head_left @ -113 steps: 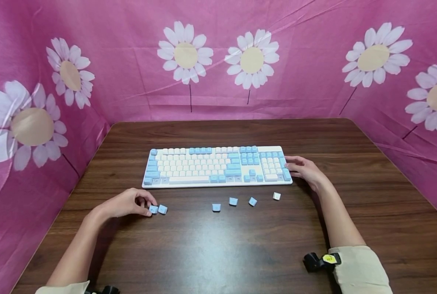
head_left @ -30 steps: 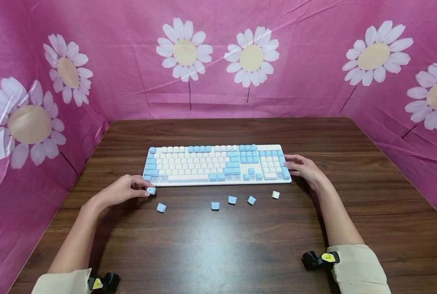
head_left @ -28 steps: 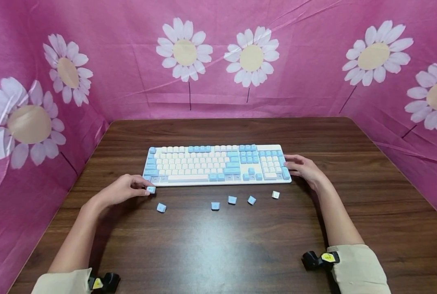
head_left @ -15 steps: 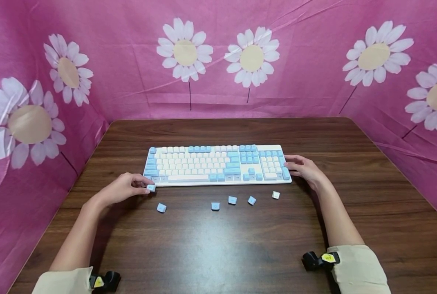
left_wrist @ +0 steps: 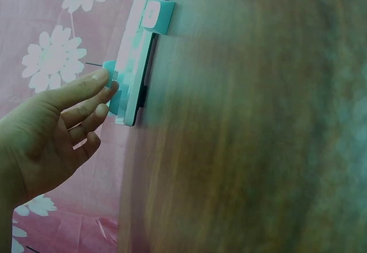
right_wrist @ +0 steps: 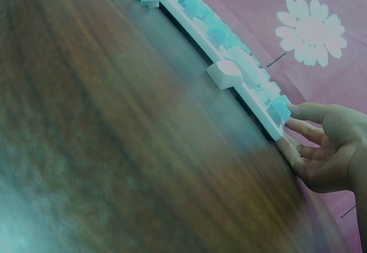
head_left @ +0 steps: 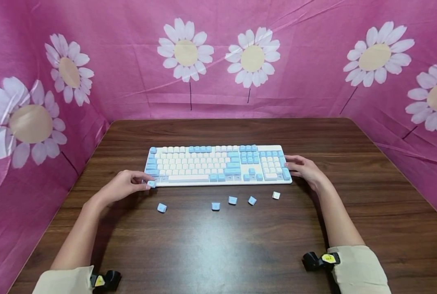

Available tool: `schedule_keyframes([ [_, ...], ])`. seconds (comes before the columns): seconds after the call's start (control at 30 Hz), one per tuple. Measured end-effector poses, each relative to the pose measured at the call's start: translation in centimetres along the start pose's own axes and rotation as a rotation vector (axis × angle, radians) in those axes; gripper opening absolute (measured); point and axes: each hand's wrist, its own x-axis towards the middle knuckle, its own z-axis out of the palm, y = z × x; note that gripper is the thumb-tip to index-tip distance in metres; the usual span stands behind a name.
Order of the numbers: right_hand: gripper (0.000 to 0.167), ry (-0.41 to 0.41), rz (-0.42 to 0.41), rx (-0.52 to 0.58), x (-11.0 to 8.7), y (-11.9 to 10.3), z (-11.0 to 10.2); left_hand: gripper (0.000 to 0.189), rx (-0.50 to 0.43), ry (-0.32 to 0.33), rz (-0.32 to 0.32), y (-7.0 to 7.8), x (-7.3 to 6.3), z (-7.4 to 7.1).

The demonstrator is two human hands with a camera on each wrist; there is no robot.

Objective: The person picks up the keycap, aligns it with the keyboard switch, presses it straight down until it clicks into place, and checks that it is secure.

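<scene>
- Head view: the left hand (head_left: 128, 183) pinches a small blue key (head_left: 151, 184) between thumb and finger. The key is at the front left corner of the keyboard (head_left: 211, 166). I cannot tell if the two touch.
- Head view: the right hand (head_left: 304, 170) is at the keyboard's right end, with fingers nearly straight and touching its side.
- Head view: four loose blue keys (head_left: 232, 200) and a white key (head_left: 276, 195) lie on the tabletop (head_left: 211, 245), in front of the keyboard.
- Left wrist view: the thumb and a finger come together at the blue key and hide some of it. The other fingers bend a bit and hold nothing. The key looks very light and hard, so it should not squash. Smooth, sloping sides may slip. Two sides across from each other seem best to hold, with a soft pinch.
- Right wrist view: the right fingers are apart, with tips against the keyboard's end. The keyboard looks stiff and much heavier than one key. Its end seems a good place to keep it steady, as a hard push could slide it.
</scene>
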Motion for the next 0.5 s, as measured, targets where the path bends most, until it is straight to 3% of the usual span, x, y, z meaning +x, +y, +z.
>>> schedule_keyframes([
  [0.5, 0.063, 0.011, -0.01, 0.01, -0.14, -0.06, 0.13, 0.021, 0.059, 0.133, 0.051, 0.04, 0.41, 0.16],
])
